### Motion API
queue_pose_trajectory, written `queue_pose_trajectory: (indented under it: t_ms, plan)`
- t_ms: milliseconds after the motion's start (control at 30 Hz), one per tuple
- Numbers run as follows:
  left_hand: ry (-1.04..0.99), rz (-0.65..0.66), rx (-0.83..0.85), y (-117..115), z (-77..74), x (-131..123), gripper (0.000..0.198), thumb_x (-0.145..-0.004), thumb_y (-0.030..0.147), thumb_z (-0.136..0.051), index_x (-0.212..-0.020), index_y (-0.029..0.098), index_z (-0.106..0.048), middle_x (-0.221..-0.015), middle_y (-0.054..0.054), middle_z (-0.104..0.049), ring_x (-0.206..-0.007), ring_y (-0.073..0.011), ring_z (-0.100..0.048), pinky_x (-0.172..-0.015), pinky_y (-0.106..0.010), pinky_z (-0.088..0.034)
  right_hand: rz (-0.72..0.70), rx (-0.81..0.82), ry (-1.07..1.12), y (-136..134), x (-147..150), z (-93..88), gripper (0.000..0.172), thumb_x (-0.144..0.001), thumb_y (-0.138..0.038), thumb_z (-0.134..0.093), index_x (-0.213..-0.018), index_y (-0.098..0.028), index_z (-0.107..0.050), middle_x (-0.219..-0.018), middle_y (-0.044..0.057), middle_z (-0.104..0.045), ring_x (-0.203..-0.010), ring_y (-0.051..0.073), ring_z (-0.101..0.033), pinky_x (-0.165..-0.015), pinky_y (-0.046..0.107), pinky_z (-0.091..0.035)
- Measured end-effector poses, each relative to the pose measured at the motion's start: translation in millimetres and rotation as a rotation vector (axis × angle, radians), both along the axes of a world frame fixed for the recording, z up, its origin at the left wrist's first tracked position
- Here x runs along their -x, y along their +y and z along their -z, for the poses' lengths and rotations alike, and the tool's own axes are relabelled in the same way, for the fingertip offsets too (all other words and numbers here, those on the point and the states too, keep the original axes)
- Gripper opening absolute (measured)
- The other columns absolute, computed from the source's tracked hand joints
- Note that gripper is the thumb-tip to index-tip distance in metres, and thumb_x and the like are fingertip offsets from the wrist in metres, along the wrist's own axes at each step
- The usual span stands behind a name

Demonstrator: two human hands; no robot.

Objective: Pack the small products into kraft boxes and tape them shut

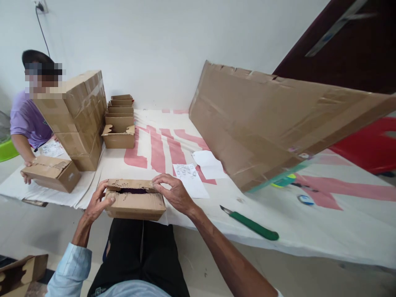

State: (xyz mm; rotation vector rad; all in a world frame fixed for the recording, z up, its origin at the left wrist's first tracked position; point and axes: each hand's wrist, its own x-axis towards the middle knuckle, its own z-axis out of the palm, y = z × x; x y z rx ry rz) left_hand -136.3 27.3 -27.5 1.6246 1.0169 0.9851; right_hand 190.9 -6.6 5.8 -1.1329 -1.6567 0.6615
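A small cardboard box [136, 206] sits at the table's front edge, just before my lap. Its top flaps stand slightly apart, and dark contents show through the gap. My left hand [100, 202] grips the box's left end, thumb over the top edge. At the far right corner, my right hand [173, 192] holds the top flap between thumb and fingers. A green-handled knife [253, 225] with a short pointed blade lies to the right of my right forearm. Printed paper sheets [192, 181] rest just beyond that hand.
Taped cartons [83, 111] are stacked at the left, beside a row of open boxes [119, 132]. A co-worker in a purple shirt [29, 119] has a hand on another box [54, 175]. A large cardboard sheet [262, 119] leans across the right. An open box [27, 270] is low at left.
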Motion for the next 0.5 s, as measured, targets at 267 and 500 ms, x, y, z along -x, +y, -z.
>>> queue_pose_trajectory:
  t_ms: [267,500]
  plan:
    - [0.059,-0.039,-0.016,2,-1.0,-1,0.055,-0.075,0.047,-0.081,-0.126,0.031,-0.071,-0.148,-0.009,-0.060,-0.141,-0.0397,-0.053,-0.110,-0.046,-0.048,0.180,-0.013,0.030,-6,10,3.5,0.021,-0.095,-0.040,-0.061,-0.082,-0.026,-0.070,-0.087,0.006,-0.077,-0.085,0.026,-0.072,-0.083,0.040,-0.056]
    - [0.101,-0.036,-0.019,3,-1.4,0,0.063,-0.074,0.044,-0.081,-0.134,0.031,-0.066,-0.152,-0.010,-0.057,-0.145,-0.0400,-0.049,-0.110,-0.047,-0.047,0.267,0.083,0.160,0,15,0.2,0.024,-0.090,-0.044,-0.063,-0.076,-0.025,-0.065,-0.074,0.001,-0.070,-0.073,0.021,-0.065,-0.073,0.034,-0.054]
